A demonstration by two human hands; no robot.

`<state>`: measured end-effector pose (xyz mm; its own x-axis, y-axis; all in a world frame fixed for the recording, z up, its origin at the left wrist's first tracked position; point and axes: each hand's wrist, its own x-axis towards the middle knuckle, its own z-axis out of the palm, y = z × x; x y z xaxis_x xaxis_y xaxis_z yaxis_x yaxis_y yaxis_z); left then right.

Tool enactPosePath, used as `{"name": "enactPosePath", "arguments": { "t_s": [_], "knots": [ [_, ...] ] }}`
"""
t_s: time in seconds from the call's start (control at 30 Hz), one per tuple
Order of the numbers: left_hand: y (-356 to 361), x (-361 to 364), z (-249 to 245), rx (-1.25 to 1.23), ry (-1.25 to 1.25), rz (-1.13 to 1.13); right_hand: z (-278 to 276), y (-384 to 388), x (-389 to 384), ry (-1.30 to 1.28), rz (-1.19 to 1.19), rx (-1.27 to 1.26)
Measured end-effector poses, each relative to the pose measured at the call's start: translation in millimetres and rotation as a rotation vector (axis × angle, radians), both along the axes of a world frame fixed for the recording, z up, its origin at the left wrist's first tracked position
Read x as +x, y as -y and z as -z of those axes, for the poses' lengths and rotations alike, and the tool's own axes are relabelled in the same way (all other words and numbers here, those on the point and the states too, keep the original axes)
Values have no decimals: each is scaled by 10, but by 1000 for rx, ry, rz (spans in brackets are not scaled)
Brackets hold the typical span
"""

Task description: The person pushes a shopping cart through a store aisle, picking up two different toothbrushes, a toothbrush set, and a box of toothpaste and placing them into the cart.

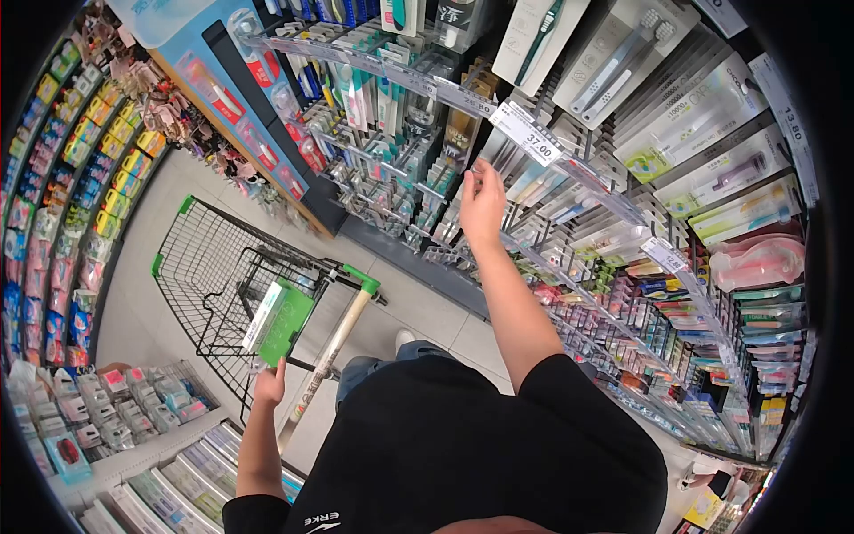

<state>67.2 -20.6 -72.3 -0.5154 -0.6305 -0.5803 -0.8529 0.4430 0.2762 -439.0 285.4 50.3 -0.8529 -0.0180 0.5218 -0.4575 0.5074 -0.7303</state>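
Note:
My left hand (269,383) holds a green and white box (279,320) over the rear of a black wire shopping cart (213,267). My right hand (481,201) reaches up to the toothbrush shelf, fingers curled around packages hanging on a peg, just below a white price tag reading 37.00 (528,134). Whether it grips a package I cannot tell. My black shirt and arms fill the lower middle of the view.
Racks of toothbrushes and toothpaste (694,133) cover the right side. Shelves with colourful small packs (53,196) line the left aisle. The cart's handle (342,329) stands near my legs on the pale tiled floor (418,311). More packaged goods (124,409) sit at lower left.

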Motion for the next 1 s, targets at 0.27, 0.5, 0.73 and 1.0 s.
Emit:
{"name": "enactPosePath", "arguments": {
  "t_s": [0.27,0.5,0.73,1.0],
  "knots": [
    [21,-121,-162,91,75,-7,122,443,970,50,-495,110],
    [84,-111,-293,138,75,-17,669,1112,1979,171,-1185,353],
    [147,-13,-154,140,64,-40,714,1480,1969,344,-1141,976],
    [144,-12,-213,178,95,-40,611,1525,2055,366,-1094,1170]
  ]
}}
